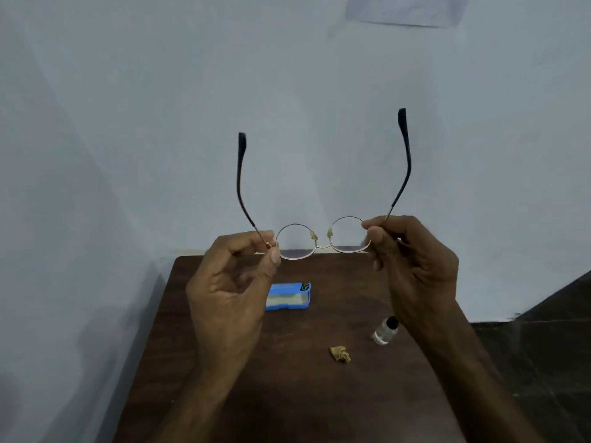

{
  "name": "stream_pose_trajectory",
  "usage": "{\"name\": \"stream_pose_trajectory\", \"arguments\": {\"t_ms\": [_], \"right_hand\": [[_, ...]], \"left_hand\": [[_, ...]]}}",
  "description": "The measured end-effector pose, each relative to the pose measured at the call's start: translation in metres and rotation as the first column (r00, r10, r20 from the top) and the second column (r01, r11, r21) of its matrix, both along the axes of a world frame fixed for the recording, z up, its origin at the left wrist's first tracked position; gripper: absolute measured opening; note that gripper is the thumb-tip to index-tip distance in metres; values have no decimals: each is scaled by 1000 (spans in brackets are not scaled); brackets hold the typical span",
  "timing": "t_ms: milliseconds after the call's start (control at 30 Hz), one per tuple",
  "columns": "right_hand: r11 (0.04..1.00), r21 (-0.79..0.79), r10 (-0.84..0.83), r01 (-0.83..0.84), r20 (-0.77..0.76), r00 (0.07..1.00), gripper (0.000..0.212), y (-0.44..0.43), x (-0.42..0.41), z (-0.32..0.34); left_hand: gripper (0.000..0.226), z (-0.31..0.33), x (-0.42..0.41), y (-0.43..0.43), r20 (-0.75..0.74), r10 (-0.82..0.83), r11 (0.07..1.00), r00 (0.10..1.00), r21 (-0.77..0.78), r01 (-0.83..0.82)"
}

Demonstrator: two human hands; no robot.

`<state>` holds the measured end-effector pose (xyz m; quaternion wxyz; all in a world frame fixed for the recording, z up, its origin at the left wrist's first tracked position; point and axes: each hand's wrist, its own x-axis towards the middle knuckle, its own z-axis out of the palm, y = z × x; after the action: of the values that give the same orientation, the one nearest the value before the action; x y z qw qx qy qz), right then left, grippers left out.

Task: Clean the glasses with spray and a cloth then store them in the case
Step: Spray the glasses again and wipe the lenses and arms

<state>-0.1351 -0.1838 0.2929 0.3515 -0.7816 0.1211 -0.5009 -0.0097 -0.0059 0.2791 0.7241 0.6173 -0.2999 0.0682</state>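
Thin gold-rimmed round glasses point(323, 242) hang in the air above the table's far edge, both dark-tipped temples unfolded and pointing up. My left hand point(230, 282) pinches the left hinge between thumb and forefinger. My right hand point(412, 266) pinches the right hinge the same way. On the brown table point(319, 394) below lies an open blue case point(289, 297) with a pale lining, partly hidden behind my left hand. A small clear spray bottle point(383, 332) with a black cap stands near my right wrist. A crumpled tan cloth point(340, 353) lies in front of the bottle.
A pale blue wall rises right behind the table and along its left side. Dark floor point(543, 346) shows to the right of the table.
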Motion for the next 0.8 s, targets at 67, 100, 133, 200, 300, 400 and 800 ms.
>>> {"name": "stream_pose_trajectory", "arguments": {"t_ms": [67,100,133,200,300,400,800], "right_hand": [[1000,-15,-23,24,25,999,33,1,-2,-3],[999,-14,-31,31,27,999,33,1,-4,-5],[999,-6,-33,33,25,999,32,1,-6,-7],[999,24,-36,36,19,999,27,-2,-9,-12],[997,37,-63,63,11,998,22,-8,-14,-24],[995,48,-90,90,-4,996,25,-15,-20,-32],[948,168,-197,272,-364,910,34,-105,-81,-117]], "left_hand": [[19,-4,-2,-5,-54,-30,1000,998,-6,30],[18,-5,-3,-7,-88,-55,998,995,-13,54],[18,-7,-3,-9,-126,-78,997,989,-19,76],[20,-10,-5,-14,-196,-115,993,974,-31,111],[22,-16,-8,-21,-245,-152,988,958,-42,146],[19,-21,-13,-27,-265,-173,985,949,-65,161],[15,-54,-40,-49,-264,-74,997,962,16,81]]}}
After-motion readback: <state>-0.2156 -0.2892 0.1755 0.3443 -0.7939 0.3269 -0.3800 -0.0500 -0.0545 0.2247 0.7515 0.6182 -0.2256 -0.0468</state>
